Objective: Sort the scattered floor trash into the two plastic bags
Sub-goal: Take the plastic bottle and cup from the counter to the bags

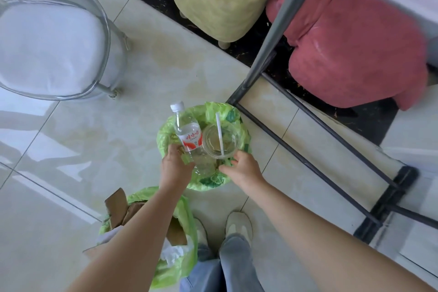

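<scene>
Pale glossy tile floor [78, 154] fills most of the frame, with a dark speckled strip running diagonally across the top. Upper right: big pink stool [355, 50]. Top centre: olive-green stool [220, 0]. Upper left: clear chair w/ white seat cushion [47, 47]. Dark metal frame [308, 140] cuts down the right side from top to lower right.

Centre of frame: far green bag [213, 181], mouth open, plastic inside. Lower left-centre: near green bag [175, 265], packed w/ brown cardboard [118, 206] and white crumpled paper [173, 253]; left forearm crosses over it. Bottom centre: jeans and two pale shoes [238, 224], just beside the near bag.

In the far bag: clear plastic cup [221, 141] w/ a white straw [220, 134] standing in it, on the right side. Water bottle [186, 129], white cap, red-white label, tilted w/ cap toward upper left, sits on the left side, touching the cup.

Left hand [176, 166] is closed on the bag's left rim by the bottle's base; whether it also grips the bottle, can't tell. Right hand [241, 168] at the near-right rim, fingers curled, looks like pinching the bag edge just below the cup.
</scene>
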Available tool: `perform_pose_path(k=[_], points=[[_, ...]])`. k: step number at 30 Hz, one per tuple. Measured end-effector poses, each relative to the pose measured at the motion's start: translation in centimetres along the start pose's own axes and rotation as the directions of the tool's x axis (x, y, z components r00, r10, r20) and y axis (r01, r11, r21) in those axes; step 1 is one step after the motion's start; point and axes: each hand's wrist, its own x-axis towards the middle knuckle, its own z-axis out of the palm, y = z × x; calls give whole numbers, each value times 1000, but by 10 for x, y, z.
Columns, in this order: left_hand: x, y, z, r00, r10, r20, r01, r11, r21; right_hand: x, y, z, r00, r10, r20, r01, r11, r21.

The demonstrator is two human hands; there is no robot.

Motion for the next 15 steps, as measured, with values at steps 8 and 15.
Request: perform_pose_path(k=[8,15], points=[[4,2,8,999,-14,30,16,998,-57,0,4,-12,992,48,-119,-37,995,97],[12,11,18,991,-123,54,128,988,-87,-4,4,-21,998,17,-59,-16,1000,20]])
